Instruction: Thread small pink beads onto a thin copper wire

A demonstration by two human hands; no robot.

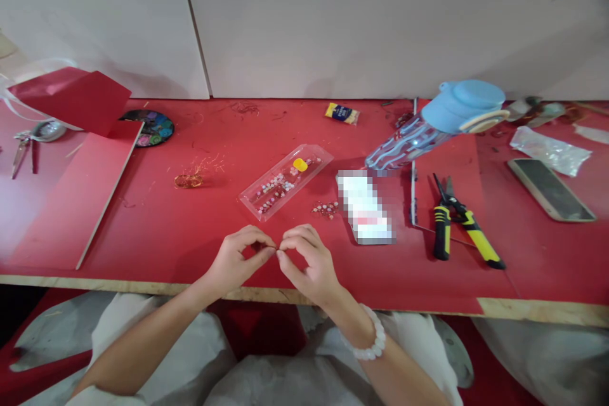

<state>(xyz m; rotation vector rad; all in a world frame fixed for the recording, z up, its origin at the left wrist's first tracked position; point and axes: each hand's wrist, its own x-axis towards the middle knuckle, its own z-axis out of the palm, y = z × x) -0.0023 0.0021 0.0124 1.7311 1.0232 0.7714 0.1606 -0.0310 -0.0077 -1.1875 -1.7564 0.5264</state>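
Observation:
My left hand (242,257) and my right hand (309,263) meet fingertip to fingertip above the red table (209,212), near its front edge. Each pinches with thumb and forefinger at the meeting point; what lies between the tips is too small to make out. Just beyond them is a clear plastic tray (246,201) with small pink and white beads (271,187) and a yellow piece (300,165). A small pile of beaded pieces (325,208) sits right of the tray. Left of it lies a coil of copper-coloured wire (188,181).
A lit phone (366,208), yellow-black pliers (442,231), a blue-capped bottle (464,104), another phone (552,190) and a plastic bag (549,149) are at right. At back is a small packet (341,113). At left are a paint palette (159,128), red paper (71,98) and scissors (21,152).

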